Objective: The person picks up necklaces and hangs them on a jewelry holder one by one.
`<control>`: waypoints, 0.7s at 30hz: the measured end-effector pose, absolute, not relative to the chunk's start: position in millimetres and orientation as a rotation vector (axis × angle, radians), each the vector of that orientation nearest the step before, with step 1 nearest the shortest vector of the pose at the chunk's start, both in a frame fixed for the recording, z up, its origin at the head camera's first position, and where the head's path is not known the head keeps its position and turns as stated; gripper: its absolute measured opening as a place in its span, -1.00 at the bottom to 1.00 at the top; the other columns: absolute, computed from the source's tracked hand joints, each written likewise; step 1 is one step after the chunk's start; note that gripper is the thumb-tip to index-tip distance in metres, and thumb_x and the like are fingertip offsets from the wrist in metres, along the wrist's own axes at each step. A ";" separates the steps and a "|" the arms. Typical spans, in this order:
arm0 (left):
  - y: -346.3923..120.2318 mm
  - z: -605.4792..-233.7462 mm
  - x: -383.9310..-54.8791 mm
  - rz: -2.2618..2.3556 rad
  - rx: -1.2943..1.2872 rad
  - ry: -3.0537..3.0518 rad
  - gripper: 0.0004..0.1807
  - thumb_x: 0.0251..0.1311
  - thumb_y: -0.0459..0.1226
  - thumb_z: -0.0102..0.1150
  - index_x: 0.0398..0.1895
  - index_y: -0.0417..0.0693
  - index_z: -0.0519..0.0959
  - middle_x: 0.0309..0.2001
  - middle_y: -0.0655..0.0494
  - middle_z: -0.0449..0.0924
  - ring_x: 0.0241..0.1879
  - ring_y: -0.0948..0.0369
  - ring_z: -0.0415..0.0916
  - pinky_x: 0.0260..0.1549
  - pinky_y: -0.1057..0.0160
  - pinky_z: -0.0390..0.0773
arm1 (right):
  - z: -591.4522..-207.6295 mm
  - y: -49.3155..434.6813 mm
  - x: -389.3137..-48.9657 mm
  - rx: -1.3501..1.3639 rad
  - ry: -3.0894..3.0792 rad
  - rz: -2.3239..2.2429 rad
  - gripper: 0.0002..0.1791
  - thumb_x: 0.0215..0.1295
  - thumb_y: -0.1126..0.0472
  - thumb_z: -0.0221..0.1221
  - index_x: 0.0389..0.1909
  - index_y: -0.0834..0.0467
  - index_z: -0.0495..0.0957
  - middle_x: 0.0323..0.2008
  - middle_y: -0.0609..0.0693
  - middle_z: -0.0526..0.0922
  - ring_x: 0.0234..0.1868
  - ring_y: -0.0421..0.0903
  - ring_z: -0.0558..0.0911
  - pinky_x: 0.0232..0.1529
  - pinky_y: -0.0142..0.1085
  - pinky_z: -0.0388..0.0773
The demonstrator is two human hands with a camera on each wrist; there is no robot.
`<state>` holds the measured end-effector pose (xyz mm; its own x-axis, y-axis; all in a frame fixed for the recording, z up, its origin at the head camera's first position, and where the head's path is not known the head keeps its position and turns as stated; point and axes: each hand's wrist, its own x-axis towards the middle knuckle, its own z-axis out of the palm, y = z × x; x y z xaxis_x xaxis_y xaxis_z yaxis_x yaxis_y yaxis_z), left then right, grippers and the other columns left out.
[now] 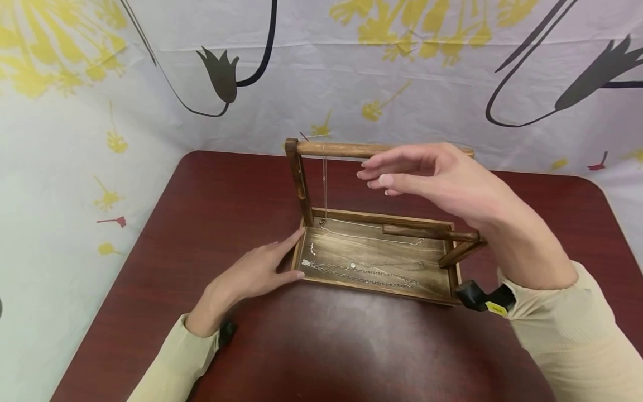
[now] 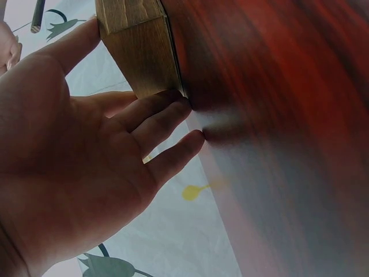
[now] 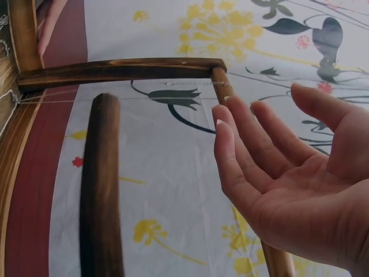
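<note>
A wooden jewelry stand with a shallow tray (image 1: 346,215) stands on the table. From the left part of its upper bar (image 1: 341,149) a thin necklace (image 1: 325,187) hangs down, its small dark pendant at tray level. Several chains (image 1: 372,274) lie stretched along the tray floor. My left hand (image 1: 251,273) touches the tray's left end, with fingers spread along the outer wooden side (image 2: 141,55) in the left wrist view. My right hand (image 1: 452,181) hovers by the upper bar, fingers loosely bent and holding nothing; the right wrist view shows its empty palm (image 3: 311,202).
A shorter wooden bar (image 1: 427,232) juts leftward over the tray from a post at the right. Under the stand is a dark red table (image 1: 216,212). Behind it hangs a white cloth (image 1: 281,100) with yellow and grey flower prints.
</note>
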<state>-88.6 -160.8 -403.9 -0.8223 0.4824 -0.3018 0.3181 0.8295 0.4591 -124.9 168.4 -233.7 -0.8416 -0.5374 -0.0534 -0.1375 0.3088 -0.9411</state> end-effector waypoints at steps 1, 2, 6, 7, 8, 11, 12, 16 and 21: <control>-160.8 -404.0 -88.6 0.554 0.596 2.599 -0.04 0.26 0.24 0.14 0.60 0.45 -0.16 0.39 -0.06 0.35 0.34 -0.04 0.35 0.27 -0.09 0.37 | -234.3 169.8 -123.9 -0.596 2.231 -1.545 -0.65 0.47 0.12 0.15 0.19 0.10 0.59 0.16 -0.04 0.63 0.14 -0.07 0.62 0.06 -0.28 0.58; -160.6 -404.2 -88.6 0.554 0.598 2.598 -0.03 0.26 0.24 0.15 0.60 0.45 -0.16 0.39 -0.06 0.35 0.34 -0.03 0.35 0.27 -0.09 0.37 | -234.9 171.5 -122.8 -0.585 2.242 -1.543 -0.65 0.46 0.12 0.16 0.19 0.09 0.59 0.15 -0.04 0.64 0.14 -0.07 0.63 0.06 -0.29 0.58; -159.5 -405.3 -88.9 0.560 0.606 2.592 -0.03 0.26 0.24 0.15 0.60 0.46 -0.17 0.39 -0.05 0.36 0.34 -0.03 0.34 0.27 -0.09 0.36 | -237.8 180.1 -118.5 -0.567 2.278 -1.543 -0.65 0.45 0.11 0.17 0.19 0.08 0.58 0.14 -0.04 0.64 0.14 -0.03 0.62 0.03 -0.28 0.60; -159.1 -405.6 -88.9 0.562 0.609 2.591 -0.03 0.26 0.24 0.16 0.60 0.46 -0.17 0.39 -0.05 0.36 0.34 -0.03 0.34 0.27 -0.09 0.36 | -238.7 182.3 -117.7 -0.568 2.285 -1.550 -0.65 0.45 0.12 0.17 0.19 0.08 0.58 0.14 -0.03 0.65 0.14 -0.02 0.63 0.02 -0.27 0.60; -158.6 -405.8 -89.1 0.564 0.609 2.590 -0.03 0.26 0.24 0.16 0.60 0.46 -0.16 0.39 -0.06 0.36 0.34 -0.04 0.34 0.28 -0.09 0.36 | -239.6 184.4 -117.0 -0.566 2.294 -1.554 -0.65 0.45 0.12 0.17 0.19 0.08 0.58 0.13 -0.03 0.65 0.13 -0.02 0.63 0.01 -0.28 0.61; -157.8 -406.0 -89.2 0.567 0.600 2.591 -0.03 0.25 0.23 0.17 0.60 0.46 -0.16 0.39 -0.05 0.35 0.35 -0.05 0.32 0.29 -0.10 0.35 | -242.4 189.9 -115.4 -0.561 2.305 -1.583 -0.66 0.43 0.16 0.19 0.18 0.09 0.57 0.13 0.00 0.65 0.13 -0.02 0.63 0.01 -0.28 0.61; -157.6 -406.1 -89.3 0.566 0.595 2.592 -0.03 0.25 0.23 0.17 0.60 0.46 -0.15 0.39 -0.05 0.35 0.35 -0.04 0.32 0.29 -0.10 0.35 | -243.4 191.7 -114.9 -0.559 2.313 -1.592 -0.66 0.43 0.17 0.19 0.18 0.09 0.57 0.13 0.01 0.65 0.13 -0.03 0.63 0.01 -0.29 0.61; -158.1 -405.7 -89.2 0.565 0.592 2.593 -0.02 0.25 0.22 0.19 0.60 0.44 -0.15 0.39 -0.07 0.35 0.35 -0.04 0.33 0.28 -0.09 0.35 | -247.2 199.2 -111.5 -0.569 2.344 -1.611 -0.63 0.40 0.24 0.22 0.20 0.13 0.56 0.11 0.06 0.65 0.09 -0.02 0.65 0.01 -0.31 0.61; -159.7 -405.4 -88.9 0.561 0.603 2.605 -0.01 0.24 0.21 0.20 0.60 0.43 -0.15 0.37 -0.09 0.37 0.32 -0.01 0.38 0.26 -0.06 0.39 | -253.3 205.4 -108.8 -0.600 2.363 -1.623 -0.62 0.38 0.30 0.22 0.20 0.17 0.56 0.08 0.10 0.66 0.06 0.01 0.67 -0.04 -0.34 0.62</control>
<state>-88.9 -159.7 -405.4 -0.8241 0.4851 -0.2926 0.3217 0.8259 0.4631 -108.8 205.4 -253.3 -0.8943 -0.4442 0.0540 -0.2097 0.3097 -0.9274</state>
